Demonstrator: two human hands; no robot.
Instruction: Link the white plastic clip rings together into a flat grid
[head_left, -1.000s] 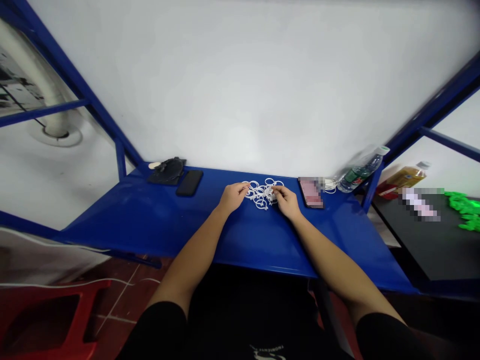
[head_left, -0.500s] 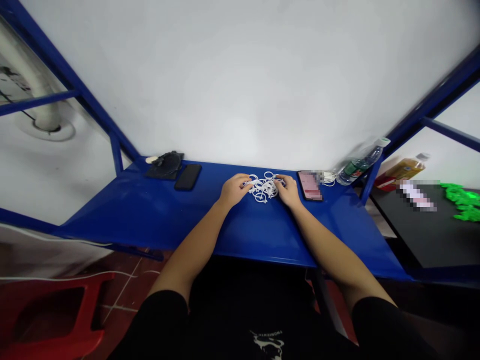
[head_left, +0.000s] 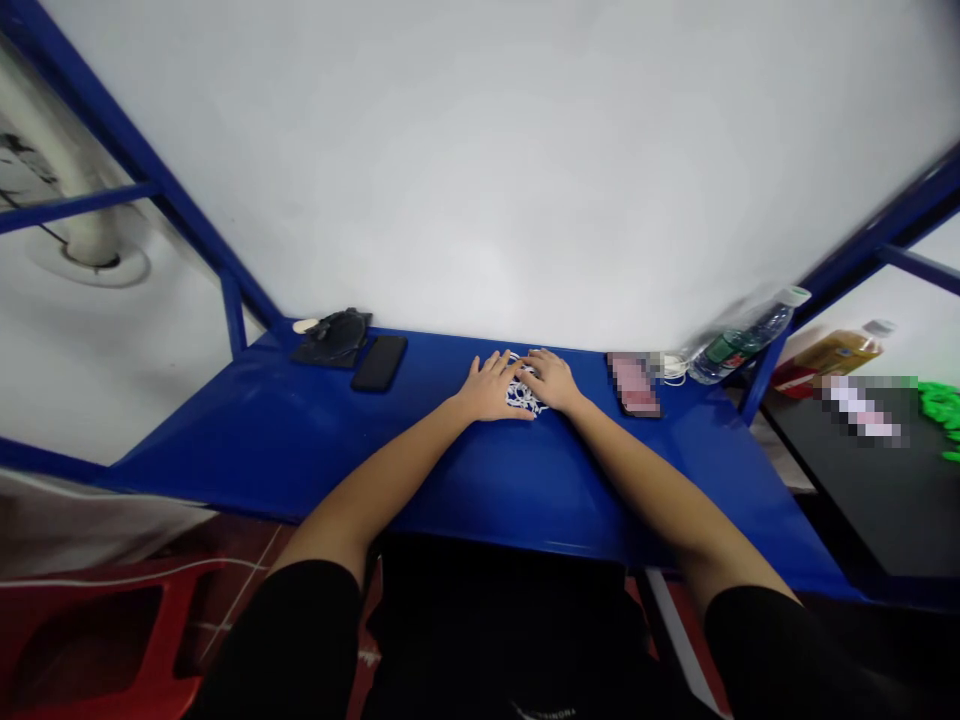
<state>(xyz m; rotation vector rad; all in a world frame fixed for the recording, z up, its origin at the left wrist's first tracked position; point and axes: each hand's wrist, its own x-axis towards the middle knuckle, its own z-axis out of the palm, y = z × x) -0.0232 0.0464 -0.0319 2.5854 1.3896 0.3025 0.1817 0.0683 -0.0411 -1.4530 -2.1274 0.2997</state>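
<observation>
A small heap of white plastic rings (head_left: 523,398) lies on the blue tabletop (head_left: 480,480), partly covered by both hands. My left hand (head_left: 491,388) rests over the left side of the heap, palm down, its fingers stretched out and spread. From the right, my right hand (head_left: 549,380) lies over the heap with fingers extended. Their fingertips come close together above the rings; whether they touch I cannot tell. Between the hands some white loops and short tails show.
Left of the hands are a black phone (head_left: 379,362) and a crumpled black bag (head_left: 334,338). To the right lie a pink-screened phone (head_left: 634,385), a white cable (head_left: 674,370) and a leaning water bottle (head_left: 750,337). A black side table (head_left: 862,490) holds green items (head_left: 943,405).
Both hands have moved from the sides of the heap to on top of it. Their curled fingers have straightened and spread, and the rings are gathered closer together. The view has shifted slightly.
</observation>
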